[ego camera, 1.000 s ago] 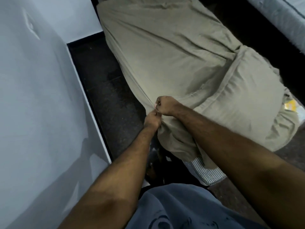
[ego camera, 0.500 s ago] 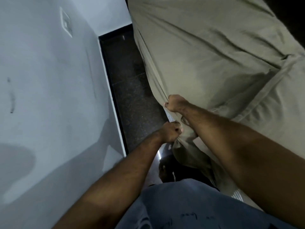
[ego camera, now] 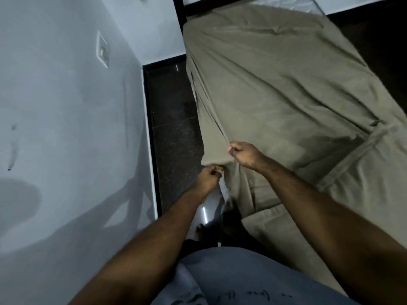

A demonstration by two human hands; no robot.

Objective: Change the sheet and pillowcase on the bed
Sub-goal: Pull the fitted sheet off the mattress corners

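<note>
Head view, looking down along a narrow bed whose olive-green sheet [ego camera: 286, 89] covers the mattress from the near corner to the far end, where a strip of pale bare mattress [ego camera: 284, 4] shows beyond the sheet's upper edge. The sheet is the landmark. At its near left corner, the right hand [ego camera: 244, 154] is curled into a fist round a gathered fold of the fabric, from which taut creases radiate across the sheet; just below and left of it, the left hand [ego camera: 209, 177] pinches the hanging hem of the same corner between thumb and curled fingers. A sliver of pale mattress edge [ego camera: 223, 190] shows directly under the left hand, so the corner appears not yet seated. To the sheet's right, a pillow [ego camera: 363, 183] in a matching olive case lies on top of it, its flanged border running diagonally. Left of the sheet lie a strip of dark tiled floor [ego camera: 174, 128] and a grey wall [ego camera: 66, 128] carrying a switch plate [ego camera: 102, 49]. The step in hand is judged to be drawing the sheet's corner down over the mattress; the next move probably calls for pulling the hem lower and tucking it beneath the corner while keeping tension, then smoothing the remaining wrinkles.
</note>
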